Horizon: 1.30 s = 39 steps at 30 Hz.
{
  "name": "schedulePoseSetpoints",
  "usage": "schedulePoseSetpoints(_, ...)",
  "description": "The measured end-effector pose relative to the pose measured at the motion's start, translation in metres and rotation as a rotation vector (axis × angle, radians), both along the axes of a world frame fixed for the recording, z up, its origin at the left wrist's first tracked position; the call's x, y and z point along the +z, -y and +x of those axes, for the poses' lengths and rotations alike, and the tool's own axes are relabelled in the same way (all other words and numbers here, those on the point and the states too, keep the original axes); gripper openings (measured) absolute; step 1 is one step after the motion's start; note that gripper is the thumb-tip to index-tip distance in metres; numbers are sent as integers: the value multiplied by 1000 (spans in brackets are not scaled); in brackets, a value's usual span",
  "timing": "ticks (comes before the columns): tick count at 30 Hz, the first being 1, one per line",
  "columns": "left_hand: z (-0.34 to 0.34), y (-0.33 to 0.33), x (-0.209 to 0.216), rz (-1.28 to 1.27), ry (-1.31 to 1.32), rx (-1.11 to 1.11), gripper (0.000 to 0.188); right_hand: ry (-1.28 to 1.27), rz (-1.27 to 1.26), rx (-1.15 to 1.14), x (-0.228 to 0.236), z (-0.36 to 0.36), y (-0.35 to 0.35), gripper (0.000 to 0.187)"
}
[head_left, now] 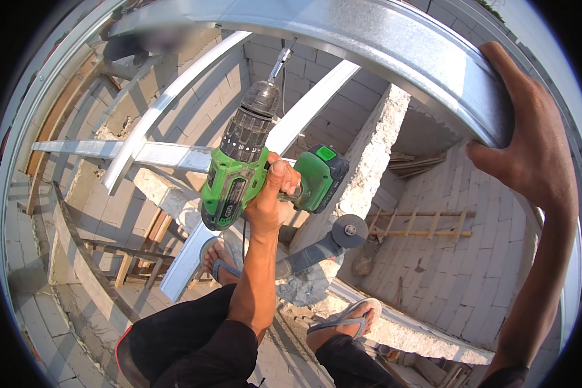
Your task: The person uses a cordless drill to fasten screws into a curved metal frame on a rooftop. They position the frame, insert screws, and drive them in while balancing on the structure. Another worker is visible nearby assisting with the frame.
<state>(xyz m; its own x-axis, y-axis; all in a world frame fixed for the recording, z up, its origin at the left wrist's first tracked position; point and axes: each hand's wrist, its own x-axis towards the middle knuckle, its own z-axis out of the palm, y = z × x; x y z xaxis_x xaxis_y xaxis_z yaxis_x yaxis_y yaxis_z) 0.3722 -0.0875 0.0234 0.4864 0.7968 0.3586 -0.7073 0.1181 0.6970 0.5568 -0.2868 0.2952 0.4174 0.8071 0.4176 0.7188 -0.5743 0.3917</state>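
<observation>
My left hand [271,200] is wrapped round the handle of a green and black cordless drill [229,181], its battery pack pointing to the right. A long bit holder runs up from the chuck to the lower edge of a shiny metal channel [394,48]; whether its tip touches the metal I cannot tell. At the right, my right hand [530,142] clasps the end of that channel, thumb below and fingers over the top. Below the drill, an angle grinder [313,255] with a grey disc lies on the rough concrete beam [368,174].
My sandalled feet [352,320] stand on concrete, high above rooms walled with pale blocks [459,278]. Other metal channels [181,84] cross at the left. A wooden ladder [427,223] is far below. At the upper left is a blurred, dark shape, possibly a person [126,48].
</observation>
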Motion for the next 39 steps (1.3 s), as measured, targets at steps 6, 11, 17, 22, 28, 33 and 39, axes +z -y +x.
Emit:
schedulePoseSetpoints(6,1,0,-2,17,16,-10,17,2,20,-11,-3,0,2,113)
schedulePoseSetpoints(11,2,2,-3,-7,43,-34,18,8,-3,-11,1,1,2,112)
schedulePoseSetpoints(17,0,2,0,-13,10,-24,17,6,8,-13,-1,1,2,112)
schedulePoseSetpoints(22,-3,2,4,-3,-31,3,17,3,-11,1,0,3,0,112)
schedulePoseSetpoints(28,2,4,2,-31,12,-18,18,-42,12,-37,-1,0,0,113)
schedulePoseSetpoints(33,0,2,1,-13,-10,-13,22,0,32,6,-5,1,0,112)
schedulePoseSetpoints(39,1,4,0,-101,37,-106,20,7,13,1,-4,2,2,112)
